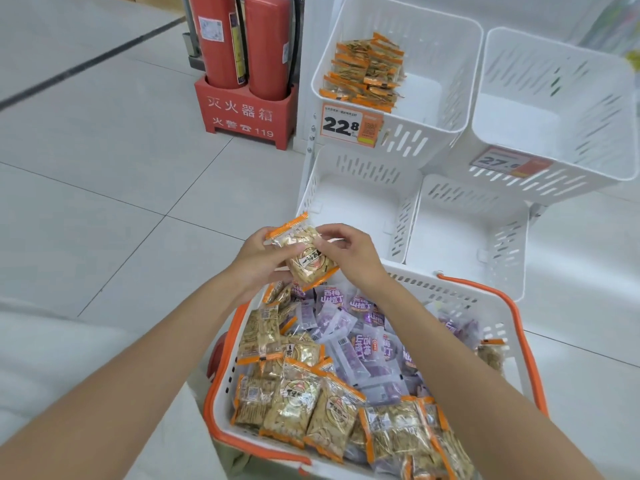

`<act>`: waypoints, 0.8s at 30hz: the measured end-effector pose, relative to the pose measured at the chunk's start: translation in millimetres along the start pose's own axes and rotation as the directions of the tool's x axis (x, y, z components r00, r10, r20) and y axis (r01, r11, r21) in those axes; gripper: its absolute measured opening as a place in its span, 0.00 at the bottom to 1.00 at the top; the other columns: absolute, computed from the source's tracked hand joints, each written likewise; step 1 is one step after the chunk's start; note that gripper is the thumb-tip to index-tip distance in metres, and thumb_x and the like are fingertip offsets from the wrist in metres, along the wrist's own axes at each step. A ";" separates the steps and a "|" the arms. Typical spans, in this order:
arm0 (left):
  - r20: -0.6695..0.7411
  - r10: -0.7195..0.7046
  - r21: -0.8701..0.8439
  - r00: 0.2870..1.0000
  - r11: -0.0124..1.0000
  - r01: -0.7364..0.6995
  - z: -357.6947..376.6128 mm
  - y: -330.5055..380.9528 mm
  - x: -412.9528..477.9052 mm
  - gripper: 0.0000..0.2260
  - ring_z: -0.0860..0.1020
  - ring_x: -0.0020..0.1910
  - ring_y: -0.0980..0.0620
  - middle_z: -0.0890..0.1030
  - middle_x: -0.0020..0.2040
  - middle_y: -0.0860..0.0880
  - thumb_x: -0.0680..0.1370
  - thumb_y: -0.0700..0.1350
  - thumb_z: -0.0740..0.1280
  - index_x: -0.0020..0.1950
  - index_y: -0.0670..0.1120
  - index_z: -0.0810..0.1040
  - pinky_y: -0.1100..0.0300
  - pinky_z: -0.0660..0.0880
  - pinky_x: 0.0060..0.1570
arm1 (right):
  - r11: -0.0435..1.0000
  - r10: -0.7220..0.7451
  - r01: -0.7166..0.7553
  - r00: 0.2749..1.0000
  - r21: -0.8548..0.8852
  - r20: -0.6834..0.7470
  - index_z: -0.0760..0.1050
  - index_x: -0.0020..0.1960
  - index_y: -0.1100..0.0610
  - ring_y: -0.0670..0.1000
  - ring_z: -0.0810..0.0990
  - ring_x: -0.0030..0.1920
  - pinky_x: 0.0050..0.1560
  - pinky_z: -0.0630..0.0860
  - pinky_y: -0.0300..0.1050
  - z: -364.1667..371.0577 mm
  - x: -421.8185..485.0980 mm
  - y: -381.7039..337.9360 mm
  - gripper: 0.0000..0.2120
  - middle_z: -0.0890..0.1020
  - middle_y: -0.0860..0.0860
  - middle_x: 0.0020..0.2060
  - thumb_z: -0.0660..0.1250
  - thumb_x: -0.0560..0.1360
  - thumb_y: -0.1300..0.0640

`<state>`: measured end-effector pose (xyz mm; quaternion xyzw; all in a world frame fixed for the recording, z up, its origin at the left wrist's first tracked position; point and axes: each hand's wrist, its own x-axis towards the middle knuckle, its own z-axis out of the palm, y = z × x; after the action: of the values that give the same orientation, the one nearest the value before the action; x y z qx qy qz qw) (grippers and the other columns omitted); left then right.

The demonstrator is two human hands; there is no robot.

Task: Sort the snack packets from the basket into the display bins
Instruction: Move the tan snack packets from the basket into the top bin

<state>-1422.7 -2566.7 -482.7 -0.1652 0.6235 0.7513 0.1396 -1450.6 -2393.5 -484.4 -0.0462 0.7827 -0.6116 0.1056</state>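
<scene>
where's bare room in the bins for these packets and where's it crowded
Bare: lower left bin, lower right bin, upper right bin. The upper left bin has bare floor right of its orange packets. Crowded: the basket, under the left hand and right hand gripping a packet.

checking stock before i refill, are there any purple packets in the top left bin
No, the top left bin holds only orange-edged packets; the purple packets lie in the basket.

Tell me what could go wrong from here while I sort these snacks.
The left hand and right hand hold the orange-edged packets over the basket; a loose grip could drop them back in. Purple packets lie mixed among the orange ones, so one could land in the wrong bin.
</scene>
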 end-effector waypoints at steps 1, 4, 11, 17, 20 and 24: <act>-0.029 -0.007 -0.073 1.000 0.997 0.005 0.4 0.0 0.6 0.20 0.84 0.48 0.46 0.82 0.56 0.40 0.75 0.38 0.73 0.65 0.42 0.71 0.52 0.83 0.44 | 0.998 0.062 -0.063 0.998 0.012 0.014 0.76 0.62 0.56 0.47 0.80 0.47 0.51 0.77 0.40 -1.1 -1.5 1.0 0.17 0.79 0.50 0.52 0.72 0.75 0.54; 0.021 -0.065 -0.203 0.998 0.977 0.068 -2.7 0.0 0.6 0.20 0.84 0.51 0.43 0.81 0.58 0.39 0.74 0.34 0.72 0.63 0.41 0.70 0.51 0.83 0.49 | 0.938 0.246 -0.271 0.960 0.216 0.135 0.70 0.68 0.57 0.52 0.82 0.50 0.57 0.79 0.50 -4.1 -9.3 4.6 0.24 0.80 0.57 0.56 0.73 0.74 0.57; 0.222 -0.146 0.468 0.964 0.883 0.026 -19.6 11.9 -6.1 0.23 0.80 0.59 0.53 0.81 0.59 0.51 0.71 0.47 0.78 0.64 0.53 0.75 0.53 0.74 0.64 | 0.999 0.044 -0.043 0.984 -0.008 0.174 0.73 0.61 0.58 0.44 0.78 0.33 0.35 0.75 0.37 -15.2 -7.3 -22.1 0.24 0.83 0.52 0.39 0.75 0.69 0.69; 0.131 -0.058 0.470 0.990 0.883 -0.010 -26.6 -0.3 -2.5 0.15 0.83 0.54 0.48 0.84 0.56 0.47 0.74 0.45 0.75 0.59 0.47 0.80 0.52 0.78 0.58 | 0.993 0.032 -0.012 0.983 -0.113 0.180 0.67 0.69 0.52 0.48 0.79 0.52 0.49 0.77 0.37 4.2 -10.6 -11.8 0.27 0.80 0.48 0.55 0.73 0.74 0.57; -0.008 -0.050 0.293 0.999 0.955 0.050 -36.1 -5.9 2.0 0.17 0.83 0.54 0.46 0.82 0.59 0.45 0.76 0.45 0.73 0.63 0.45 0.76 0.53 0.80 0.51 | 0.939 0.142 -0.046 0.954 -0.341 0.264 0.72 0.66 0.58 0.50 0.79 0.56 0.56 0.77 0.40 8.2 -22.0 23.9 0.16 0.79 0.52 0.56 0.66 0.79 0.60; 0.029 -0.100 0.135 0.995 0.986 0.095 -26.7 -15.9 -2.2 0.11 0.84 0.52 0.46 0.83 0.57 0.48 0.79 0.43 0.69 0.61 0.49 0.75 0.49 0.82 0.47 | 0.814 0.416 -0.045 0.740 -0.579 0.528 0.75 0.63 0.60 0.50 0.78 0.47 0.57 0.76 0.49 34.4 -47.9 68.8 0.16 0.79 0.49 0.44 0.69 0.77 0.58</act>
<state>-1412.1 -2590.1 -500.3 -0.1723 0.6607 0.7032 0.1980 -1392.5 -2399.4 -553.5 -0.1749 0.8367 -0.2998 0.4237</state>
